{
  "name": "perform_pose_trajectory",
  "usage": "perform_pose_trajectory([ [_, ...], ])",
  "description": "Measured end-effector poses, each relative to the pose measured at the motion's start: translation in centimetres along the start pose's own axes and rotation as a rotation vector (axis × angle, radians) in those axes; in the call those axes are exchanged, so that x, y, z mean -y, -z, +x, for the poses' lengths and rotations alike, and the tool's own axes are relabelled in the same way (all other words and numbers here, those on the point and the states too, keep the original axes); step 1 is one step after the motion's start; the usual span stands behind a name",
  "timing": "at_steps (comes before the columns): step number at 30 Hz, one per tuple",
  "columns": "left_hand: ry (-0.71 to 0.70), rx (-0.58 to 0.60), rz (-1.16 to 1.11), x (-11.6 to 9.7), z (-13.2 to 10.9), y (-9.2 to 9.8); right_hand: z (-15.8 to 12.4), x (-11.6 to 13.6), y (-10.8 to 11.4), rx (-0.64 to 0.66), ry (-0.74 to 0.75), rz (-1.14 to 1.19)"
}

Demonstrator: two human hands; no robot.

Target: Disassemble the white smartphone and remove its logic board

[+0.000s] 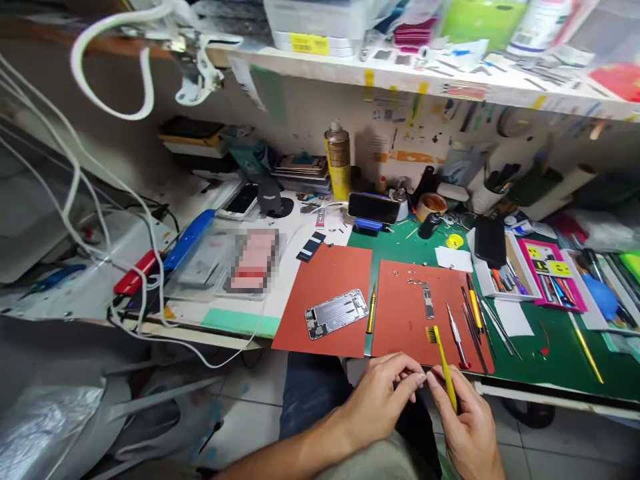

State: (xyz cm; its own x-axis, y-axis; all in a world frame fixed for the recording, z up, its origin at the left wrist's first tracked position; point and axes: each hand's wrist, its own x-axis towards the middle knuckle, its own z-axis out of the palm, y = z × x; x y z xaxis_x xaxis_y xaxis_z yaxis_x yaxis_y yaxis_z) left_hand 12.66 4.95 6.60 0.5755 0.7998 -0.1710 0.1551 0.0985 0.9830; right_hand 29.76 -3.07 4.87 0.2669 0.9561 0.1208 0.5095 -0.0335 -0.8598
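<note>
My left hand [387, 393] is closed in a pinch just off the table's front edge; what its fingertips hold is too small to make out. Beside it, my right hand [463, 417] grips a yellow brush [444, 363], its dark bristles pointing up and left. The fingertips of both hands nearly meet. On the left red mat [320, 277] lies an open silver phone housing [336, 313], with a gold screwdriver [371, 310] to its right. A narrow circuit board [429, 301] rests on the right red mat [400, 333], left of a silver screwdriver [455, 333] and tweezers.
A phone on a blue stand [373, 209] and a spray can [338, 160] stand at the back. Tool trays [553, 277] fill the right side. White cables [150, 267] hang at left over the table edge. A loaded shelf [400, 83] spans above.
</note>
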Motion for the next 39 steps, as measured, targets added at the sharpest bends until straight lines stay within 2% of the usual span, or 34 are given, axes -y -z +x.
perform_pose_trajectory([
  [6, 0.018, -0.134, 0.100, 0.2, -0.2, 6.0, 4.1, 3.3, -5.3, 0.161, -0.138, 0.136],
  [10, 0.010, -0.243, 0.188, 0.4, -0.4, 9.1, 6.5, 4.8, -8.3, 0.255, -0.165, 0.189],
  [13, -0.018, -0.268, 0.319, 0.8, -0.3, 11.3, 8.2, 5.7, -10.0, 0.291, -0.176, 0.188],
  [16, -0.022, -0.333, 0.473, 1.5, 0.8, 13.9, 9.4, 6.1, -10.9, 0.269, -0.214, 0.166],
  [20, 0.021, -0.565, 0.646, 2.6, 3.7, 17.6, 9.4, 5.5, -10.3, 0.168, -0.333, 0.133],
  [22, 0.048, -0.640, 0.688, 3.0, 5.3, 18.7, 8.7, 4.9, -9.6, 0.131, -0.386, 0.112],
  [25, 0.092, -0.695, 0.732, 3.3, 7.1, 19.2, 7.4, 4.1, -8.5, 0.105, -0.432, 0.086],
  [30, 0.173, -0.770, 0.706, 3.3, 8.9, 18.8, 5.7, 3.2, -7.4, 0.069, -0.510, 0.062],
  [39, 0.183, -0.806, 0.682, 3.9, 9.8, 18.4, 4.7, 2.6, -6.7, 0.097, -0.483, 0.031],
])
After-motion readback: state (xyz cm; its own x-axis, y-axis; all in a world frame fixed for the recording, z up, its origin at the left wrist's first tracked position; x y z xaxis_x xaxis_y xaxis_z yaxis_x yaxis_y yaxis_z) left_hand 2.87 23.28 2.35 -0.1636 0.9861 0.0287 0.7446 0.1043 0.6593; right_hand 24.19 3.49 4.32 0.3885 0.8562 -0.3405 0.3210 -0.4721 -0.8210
